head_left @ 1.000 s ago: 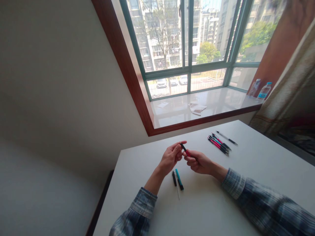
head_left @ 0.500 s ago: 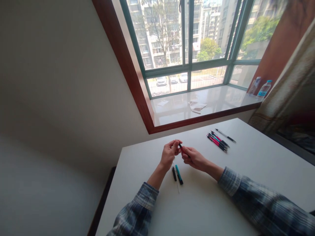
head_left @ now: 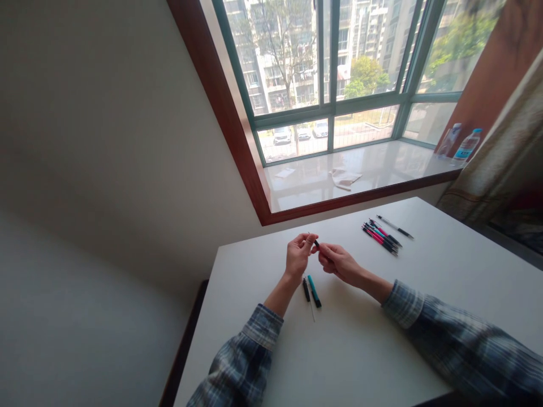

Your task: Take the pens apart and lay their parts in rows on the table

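My left hand (head_left: 298,255) pinches one end of a small pen (head_left: 316,243), of which a black part shows between the hands. My right hand (head_left: 339,265) has its fingers closed around the other end, so most of the pen is hidden. Both hands are above the white table, close together. Just below them on the tabletop lie a teal and black pen barrel (head_left: 314,290), a shorter black pen part (head_left: 306,290) and a thin white refill (head_left: 313,312).
To the right, a bunch of pens (head_left: 380,237) in pink, black and teal lies on the white table (head_left: 360,350). A grey and black pen (head_left: 394,226) lies beside it. Behind are a windowsill with a crumpled wrapper (head_left: 344,179) and plastic bottles (head_left: 467,145).
The whole view has shifted a little, so the table and hands sit further right and higher. Both hands keep hold of the pen, and less of its red part shows between them.
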A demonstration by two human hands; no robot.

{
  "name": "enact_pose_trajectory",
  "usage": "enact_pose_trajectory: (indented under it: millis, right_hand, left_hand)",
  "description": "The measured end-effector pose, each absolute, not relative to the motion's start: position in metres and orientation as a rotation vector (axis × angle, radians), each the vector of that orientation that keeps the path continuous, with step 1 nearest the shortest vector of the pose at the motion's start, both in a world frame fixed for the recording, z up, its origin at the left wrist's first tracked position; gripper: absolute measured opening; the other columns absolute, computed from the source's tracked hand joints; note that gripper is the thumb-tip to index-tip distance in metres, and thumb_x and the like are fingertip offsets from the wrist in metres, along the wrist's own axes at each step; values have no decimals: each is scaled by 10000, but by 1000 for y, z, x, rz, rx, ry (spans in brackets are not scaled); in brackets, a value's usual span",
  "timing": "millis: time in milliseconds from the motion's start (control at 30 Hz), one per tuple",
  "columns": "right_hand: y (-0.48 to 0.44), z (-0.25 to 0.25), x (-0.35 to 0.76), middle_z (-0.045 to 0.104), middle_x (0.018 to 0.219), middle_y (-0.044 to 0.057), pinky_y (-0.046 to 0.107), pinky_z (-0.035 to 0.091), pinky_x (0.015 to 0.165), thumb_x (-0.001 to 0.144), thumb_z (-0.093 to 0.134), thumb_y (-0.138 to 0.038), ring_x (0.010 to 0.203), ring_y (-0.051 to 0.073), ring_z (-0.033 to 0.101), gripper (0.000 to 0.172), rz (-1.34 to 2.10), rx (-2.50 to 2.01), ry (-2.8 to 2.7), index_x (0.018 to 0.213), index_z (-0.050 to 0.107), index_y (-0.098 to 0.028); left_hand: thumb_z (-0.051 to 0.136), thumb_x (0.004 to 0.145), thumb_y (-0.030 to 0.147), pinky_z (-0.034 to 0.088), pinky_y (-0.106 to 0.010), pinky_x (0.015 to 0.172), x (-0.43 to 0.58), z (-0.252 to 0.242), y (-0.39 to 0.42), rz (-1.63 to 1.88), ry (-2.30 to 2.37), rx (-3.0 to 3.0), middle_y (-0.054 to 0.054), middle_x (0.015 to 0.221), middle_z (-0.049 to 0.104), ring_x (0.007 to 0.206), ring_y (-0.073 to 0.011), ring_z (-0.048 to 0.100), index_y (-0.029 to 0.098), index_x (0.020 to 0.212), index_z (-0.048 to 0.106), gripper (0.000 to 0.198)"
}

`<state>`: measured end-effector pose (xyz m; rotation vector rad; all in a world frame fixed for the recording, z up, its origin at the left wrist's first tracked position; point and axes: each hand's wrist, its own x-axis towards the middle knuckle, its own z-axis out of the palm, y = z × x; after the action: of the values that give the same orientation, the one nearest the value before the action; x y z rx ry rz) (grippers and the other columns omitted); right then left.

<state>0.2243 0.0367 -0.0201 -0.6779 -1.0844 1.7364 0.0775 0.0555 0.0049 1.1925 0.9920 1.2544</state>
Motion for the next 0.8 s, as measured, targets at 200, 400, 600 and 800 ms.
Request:
enact_pose_trajectory:
  millis: [200,400,600,800]
  right_hand:
    - [31,-16,241,211,577,-117,139,127,362,936,715,-448,454,55,79,297,2350,-378,-716,937,585,-181]
    - [24,-14,238,188,600,-114,133,125,360,927,747,-415,462,53,76,296,2380,-324,-622,993,576,-184]
    - [29,-18,227,248,595,-116,168,150,421,849,788,-555,490,52,141,488,2052,-514,-864,809,441,-214]
    - [35,-26,223,404,633,-59,222,201,476,864,763,-546,520,65,279,454,1804,-593,-987,753,522,-178]
  left_hand:
    - [565,907,722,483,-337,935,85,14,44,1007,613,1188,-150,1204,692,1020,-225,622,172,1241,758,672]
    - [606,950,602,471,-376,1002,90,23,35,1046,529,1092,-142,1395,623,1178,-275,609,185,1175,754,497]
    - [688,899,577,491,-346,946,94,5,45,1149,613,1020,-104,1003,746,983,-222,688,147,776,676,447]
    - [669,901,614,507,-363,902,91,1,47,1145,649,977,-143,1214,728,1066,-267,684,150,1089,742,506]
